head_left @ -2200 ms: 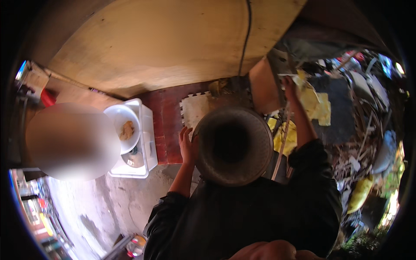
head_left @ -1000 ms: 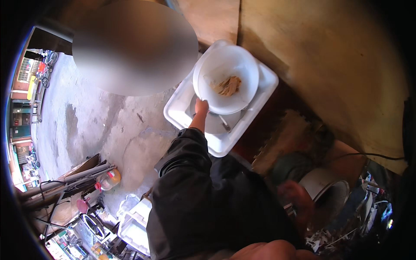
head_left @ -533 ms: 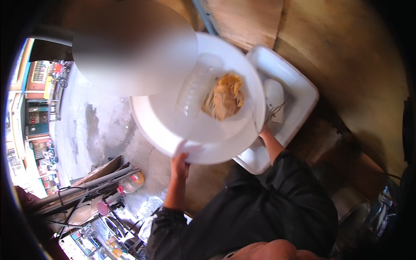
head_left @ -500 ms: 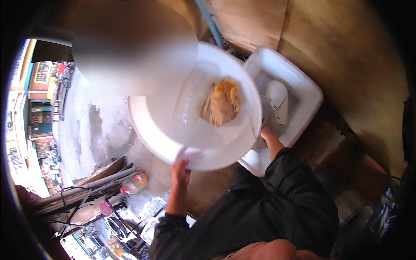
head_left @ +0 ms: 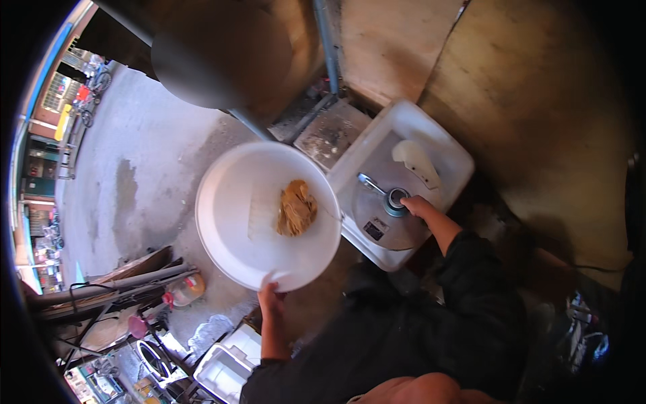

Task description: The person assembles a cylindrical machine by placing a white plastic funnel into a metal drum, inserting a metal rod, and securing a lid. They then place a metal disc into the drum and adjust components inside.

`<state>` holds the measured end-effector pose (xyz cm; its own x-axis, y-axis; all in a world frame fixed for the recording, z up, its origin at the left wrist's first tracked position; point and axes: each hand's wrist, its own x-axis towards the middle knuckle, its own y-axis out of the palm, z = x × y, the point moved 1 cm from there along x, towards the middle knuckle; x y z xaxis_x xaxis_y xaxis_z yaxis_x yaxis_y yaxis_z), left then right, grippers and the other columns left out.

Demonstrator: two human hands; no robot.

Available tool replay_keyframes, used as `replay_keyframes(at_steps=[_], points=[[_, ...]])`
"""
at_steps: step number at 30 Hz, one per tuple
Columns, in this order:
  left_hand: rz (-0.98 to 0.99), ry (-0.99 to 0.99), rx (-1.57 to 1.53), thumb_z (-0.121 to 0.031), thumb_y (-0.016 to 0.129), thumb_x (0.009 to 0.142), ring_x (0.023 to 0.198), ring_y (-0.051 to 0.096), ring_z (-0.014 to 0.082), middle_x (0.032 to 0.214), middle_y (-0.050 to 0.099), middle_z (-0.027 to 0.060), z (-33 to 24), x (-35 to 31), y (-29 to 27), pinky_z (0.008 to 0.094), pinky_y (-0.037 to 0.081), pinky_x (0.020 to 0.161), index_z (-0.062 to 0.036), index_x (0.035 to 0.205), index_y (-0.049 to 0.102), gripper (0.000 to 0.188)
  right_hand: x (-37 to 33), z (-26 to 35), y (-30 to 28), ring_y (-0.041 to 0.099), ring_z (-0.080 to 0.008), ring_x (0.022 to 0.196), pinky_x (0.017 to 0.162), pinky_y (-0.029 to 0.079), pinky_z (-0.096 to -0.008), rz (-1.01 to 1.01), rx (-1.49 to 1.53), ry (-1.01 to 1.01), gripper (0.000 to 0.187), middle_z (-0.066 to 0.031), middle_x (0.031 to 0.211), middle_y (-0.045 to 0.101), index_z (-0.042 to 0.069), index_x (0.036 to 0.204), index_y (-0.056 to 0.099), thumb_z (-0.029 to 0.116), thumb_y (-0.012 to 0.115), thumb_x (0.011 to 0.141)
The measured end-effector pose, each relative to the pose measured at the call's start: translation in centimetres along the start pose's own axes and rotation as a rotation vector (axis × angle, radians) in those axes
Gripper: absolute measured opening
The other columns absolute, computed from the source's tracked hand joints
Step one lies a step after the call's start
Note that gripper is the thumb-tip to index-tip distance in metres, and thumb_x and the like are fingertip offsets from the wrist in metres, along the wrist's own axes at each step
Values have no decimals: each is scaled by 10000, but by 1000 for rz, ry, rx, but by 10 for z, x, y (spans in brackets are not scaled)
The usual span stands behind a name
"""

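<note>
Beside a white rectangular tub (head_left: pixel 449 151), the left hand (head_left: pixel 270 297) grips the near rim of a white bowl (head_left: pixel 235 215) holding a tan lump (head_left: pixel 297 208), while the right hand (head_left: pixel 418 205) grasps the knob of a metal lid (head_left: pixel 383 222) inside the tub.

Hard daylight from about ten o'clock whitens the concrete ground (head_left: pixel 145 175) and glares off the white basin (head_left: pixel 242 222), while three to six o'clock sinks into deep shadow, the fisheye rim goes black, and straight edges bow outward.
</note>
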<state>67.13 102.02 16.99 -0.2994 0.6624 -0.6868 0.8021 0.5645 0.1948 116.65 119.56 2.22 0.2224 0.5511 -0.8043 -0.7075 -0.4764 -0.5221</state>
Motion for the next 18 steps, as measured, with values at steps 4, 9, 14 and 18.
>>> replay_keyframes(at_steps=[4, 9, 14, 18], points=[[116, 1, 122, -117, 468, 764, 910, 609, 295, 1039, 583, 164, -13, 14, 42, 365, 515, 670, 3, 1241, 496, 493, -133, -16, -85, 618, -296, 706, 673, 461, -380, -9, -67, -55, 548, -194, 732, 627, -27, 857, 648, 500, 599, 716], [277, 71, 291, -99, 458, 766, 509, 586, 215, 762, 603, 162, -7, 34, 116, 285, 481, 439, 87, 1117, 500, 399, -295, -76, -155, 640, -303, 783, 714, 471, -386, -251, -137, -142, 517, -196, 787, 650, -2, 906, 657, 468, 626, 693], [393, -17, 515, -115, 449, 766, 408, 557, 218, 618, 588, 173, 42, 59, 189, 269, 460, 367, 115, 950, 508, 300, -433, -110, -191, 643, -302, 765, 700, 483, -386, -429, -206, -3, 482, -167, 798, 655, 24, 911, 661, 445, 655, 675], [482, -225, 774, -200, 538, 790, 664, 641, 290, 974, 553, 285, 75, 81, 227, 320, 534, 502, 123, 1140, 424, 490, -492, -139, -197, 643, -316, 759, 690, 486, -398, -523, -245, 61, 466, -177, 800, 653, 27, 868, 655, 449, 665, 670]])
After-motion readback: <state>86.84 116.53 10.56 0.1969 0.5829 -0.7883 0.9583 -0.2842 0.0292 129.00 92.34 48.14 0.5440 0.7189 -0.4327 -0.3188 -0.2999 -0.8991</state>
